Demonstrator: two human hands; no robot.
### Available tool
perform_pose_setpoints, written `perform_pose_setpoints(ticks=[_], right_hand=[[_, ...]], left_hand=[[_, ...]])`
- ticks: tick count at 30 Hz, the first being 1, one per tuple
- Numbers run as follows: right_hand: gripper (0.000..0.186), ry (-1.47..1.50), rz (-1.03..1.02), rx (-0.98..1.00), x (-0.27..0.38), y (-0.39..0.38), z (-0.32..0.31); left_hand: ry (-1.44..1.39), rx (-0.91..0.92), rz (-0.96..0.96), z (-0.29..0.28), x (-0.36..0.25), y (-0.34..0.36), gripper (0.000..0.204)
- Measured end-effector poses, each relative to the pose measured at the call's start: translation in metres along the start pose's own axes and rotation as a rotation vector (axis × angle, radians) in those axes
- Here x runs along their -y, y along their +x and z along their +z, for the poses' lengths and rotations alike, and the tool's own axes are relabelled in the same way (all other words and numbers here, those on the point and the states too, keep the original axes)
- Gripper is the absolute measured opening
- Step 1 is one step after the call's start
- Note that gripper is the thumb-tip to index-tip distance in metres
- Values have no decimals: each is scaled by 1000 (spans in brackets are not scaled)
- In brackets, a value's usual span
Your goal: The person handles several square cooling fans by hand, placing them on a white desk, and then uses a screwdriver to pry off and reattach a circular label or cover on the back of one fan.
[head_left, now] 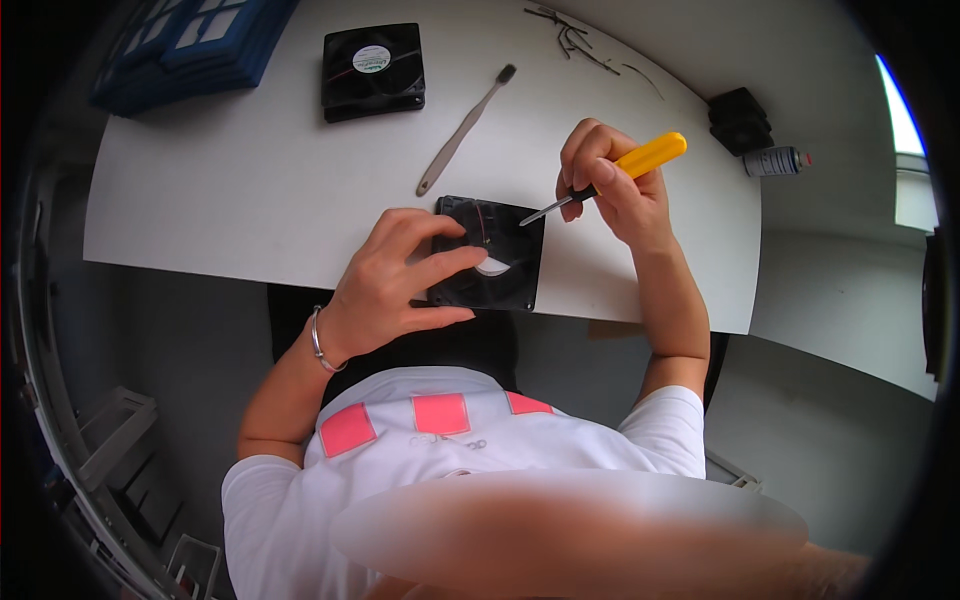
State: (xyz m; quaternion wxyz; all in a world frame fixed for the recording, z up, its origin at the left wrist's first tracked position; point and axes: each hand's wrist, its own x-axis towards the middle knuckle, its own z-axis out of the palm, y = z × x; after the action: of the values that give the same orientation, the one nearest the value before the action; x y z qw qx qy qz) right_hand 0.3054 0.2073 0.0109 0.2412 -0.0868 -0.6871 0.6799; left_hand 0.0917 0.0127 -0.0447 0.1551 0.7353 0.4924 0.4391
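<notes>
A square black cooling fan lies at the table's front edge, a white round label at its hub. My left hand rests over its left side, fingers spread, with fingertips on the frame and near the label. In my right hand is a screwdriver with a yellow handle, gripped between thumb and fingers. Its metal shaft slants down to the left, and the tip is over the fan's upper right part. Whether the tip touches the fan I cannot tell.
On the white table lie a grey toothbrush, another black fan and dark cable scraps. Blue trays are stacked at the far left. Black fans and a spray can stand at the right edge.
</notes>
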Motion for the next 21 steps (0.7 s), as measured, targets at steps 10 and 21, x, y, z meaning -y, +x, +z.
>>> perform_pose_setpoints(ticks=[10,21], right_hand=[[13,-503,-234,35,-3,-14,31],[20,-797,-523,167,-10,-20,45]], left_hand=[[10,36,-65,-2,-4,2,56],[28,13,-41,-1,-4,2,57]])
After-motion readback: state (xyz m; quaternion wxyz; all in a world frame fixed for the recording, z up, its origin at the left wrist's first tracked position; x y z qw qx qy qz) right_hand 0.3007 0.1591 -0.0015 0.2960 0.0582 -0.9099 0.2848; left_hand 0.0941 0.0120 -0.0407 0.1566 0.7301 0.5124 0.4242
